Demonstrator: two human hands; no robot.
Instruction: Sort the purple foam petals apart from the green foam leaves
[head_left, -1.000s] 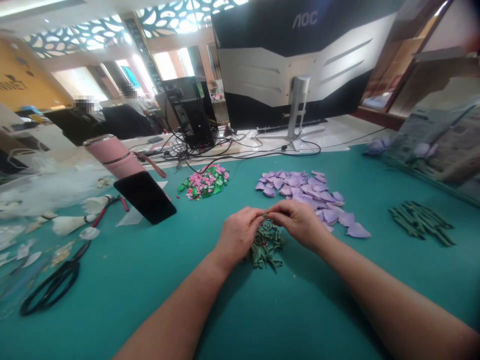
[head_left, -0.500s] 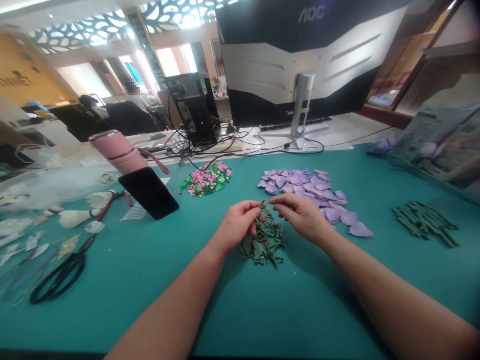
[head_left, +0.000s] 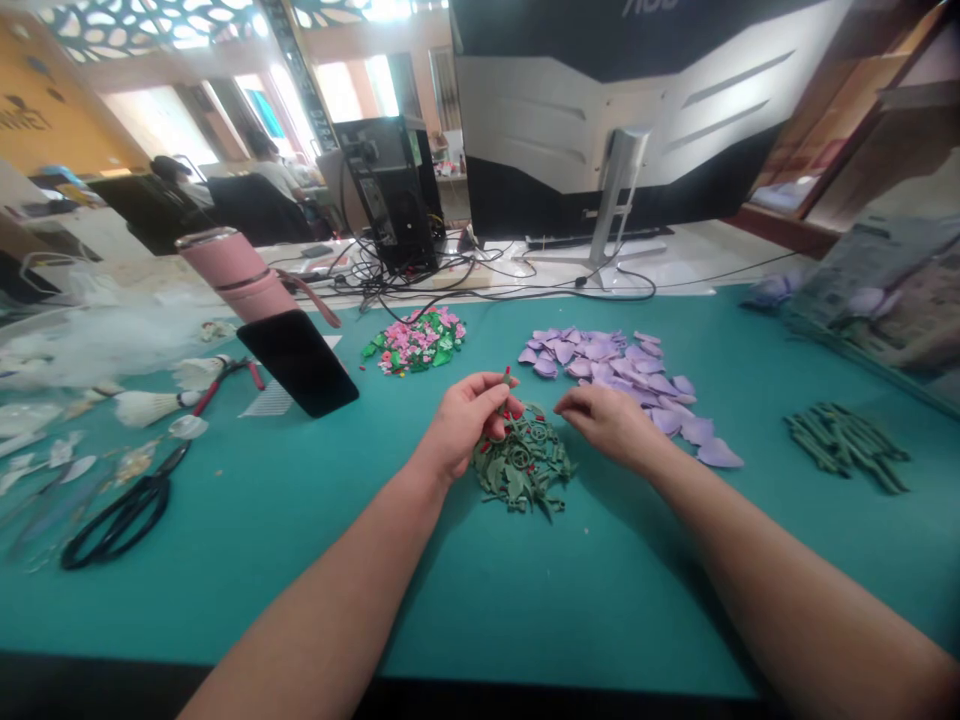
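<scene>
My left hand (head_left: 478, 412) pinches a small green plastic piece with a red tip (head_left: 507, 378), held upright between thumb and fingers. Below it lies a heap of green plastic pieces (head_left: 521, 470), with leaf shapes, rings and a few red bits among them. To the right of the heap, my right hand (head_left: 611, 425) hovers with thumb and fingertips drawn together; whatever they may hold is too small or hidden. Just behind the right hand spreads a pile of light purple petal-shaped pieces (head_left: 600, 358).
Pink and green pieces (head_left: 424, 342) lie farther back, beside a leaning black phone (head_left: 300, 365) and a pink bottle (head_left: 236, 275). Black scissors (head_left: 124, 520), red-handled pliers (head_left: 214, 388) and shuttlecocks (head_left: 154, 408) are left. Green sticks (head_left: 847, 445) lie right; a monitor (head_left: 622, 120) stands behind.
My hands have drawn apart, the left moving a little left and the right lowering slightly. The red-tipped piece now stands upright in my left fingers. The view has shifted slightly.
</scene>
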